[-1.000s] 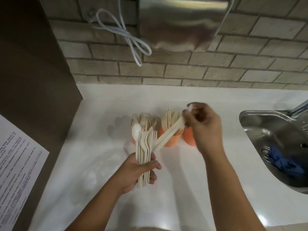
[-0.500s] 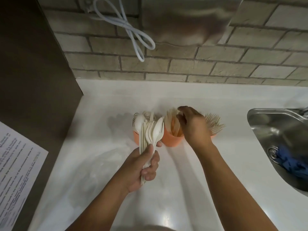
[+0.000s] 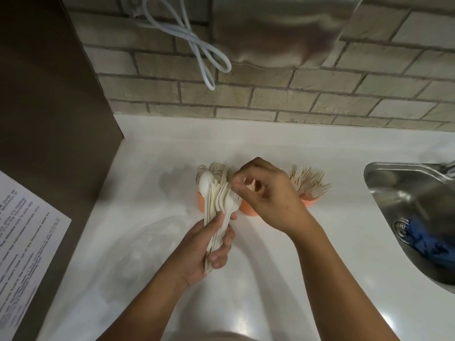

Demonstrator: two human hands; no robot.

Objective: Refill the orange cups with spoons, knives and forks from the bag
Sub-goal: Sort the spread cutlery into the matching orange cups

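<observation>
Between your two hands, over the white counter (image 3: 283, 279), sits the mixed bundle of cutlery (image 3: 216, 212): your left hand (image 3: 209, 249) grips its handles, your right hand (image 3: 266, 195) pinches a piece at its top. You are sorting; next, draw that piece free and drop it into the matching orange cup (image 3: 248, 209).

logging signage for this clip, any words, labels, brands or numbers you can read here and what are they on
Printed sheet at the left edge: several lines of black text, too blurred and small to read.
Metal dispenser on the brick wall: no legible label or brand.
Orange cups, cutlery bundle, sink: no text visible.
</observation>
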